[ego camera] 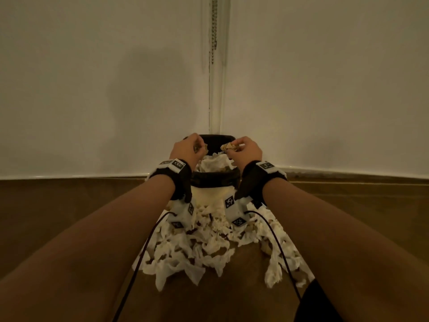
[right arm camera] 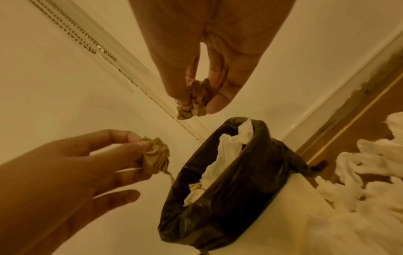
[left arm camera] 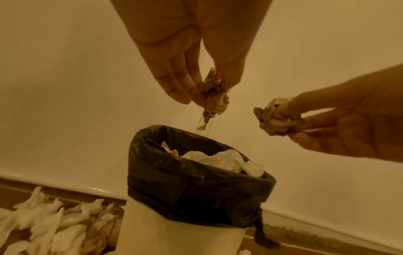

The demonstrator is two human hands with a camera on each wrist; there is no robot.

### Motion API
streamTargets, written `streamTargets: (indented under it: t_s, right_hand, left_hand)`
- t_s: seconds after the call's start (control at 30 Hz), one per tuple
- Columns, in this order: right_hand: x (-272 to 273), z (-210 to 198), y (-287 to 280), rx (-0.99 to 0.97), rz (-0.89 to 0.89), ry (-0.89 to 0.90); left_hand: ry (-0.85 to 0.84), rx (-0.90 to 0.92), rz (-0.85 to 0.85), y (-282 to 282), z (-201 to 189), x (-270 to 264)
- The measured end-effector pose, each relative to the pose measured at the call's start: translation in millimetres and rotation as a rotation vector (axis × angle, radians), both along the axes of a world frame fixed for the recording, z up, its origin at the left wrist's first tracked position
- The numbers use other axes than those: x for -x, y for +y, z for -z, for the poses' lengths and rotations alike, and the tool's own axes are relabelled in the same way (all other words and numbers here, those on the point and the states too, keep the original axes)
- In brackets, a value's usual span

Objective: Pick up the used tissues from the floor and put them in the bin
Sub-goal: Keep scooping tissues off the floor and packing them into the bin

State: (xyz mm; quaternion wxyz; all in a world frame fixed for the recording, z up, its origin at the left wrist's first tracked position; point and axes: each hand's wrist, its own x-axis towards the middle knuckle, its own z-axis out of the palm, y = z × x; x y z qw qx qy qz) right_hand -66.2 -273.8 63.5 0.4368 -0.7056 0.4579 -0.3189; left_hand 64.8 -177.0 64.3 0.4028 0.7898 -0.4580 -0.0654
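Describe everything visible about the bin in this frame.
The bin is a pale, smooth-walled container standing upright on the floor in the wall corner. A black plastic liner is folded down over its rim. White tissues and a brownish one fill it near the top. Loose tissues lie piled round its base. Neither hand touches it.

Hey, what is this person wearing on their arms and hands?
Both forearms are bare, with no sleeves. Each wrist carries a black strap: left wrist strap, right wrist strap. On top of each sits a small white block with a black-and-white square marker, and a larger white marked box hangs below. A thin dark cable runs back from each box. The left hand and right hand are ungloved.
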Motion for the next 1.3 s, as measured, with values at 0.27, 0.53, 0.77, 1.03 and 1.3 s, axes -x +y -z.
streamTargets:
  t_s: [0.27,0.53,0.77,1.03,1.3]
  right_hand:
    - [-36,13,-41,0.053,0.06,0.077]
    - [-22,30,-39,0.095,0.148,0.127]
    - [-3,40,-4,0.113,0.157,0.162]
    - [3,85,43,-0.005,0.126,0.288]
    - [22,145,49,-0.058,0.054,0.57]
  left_hand:
    - [-0.046,-0.068,-0.025,-46,32,-37]
    - [-0.066,-0.063,-0.133,-28,37,-53]
    - [0.002,-0.115,-0.198,17,55,-22]
    - [-0.065,-0.417,-0.119,62,111,10]
    - [-0.07,-0.626,-0.079,73,165,2]
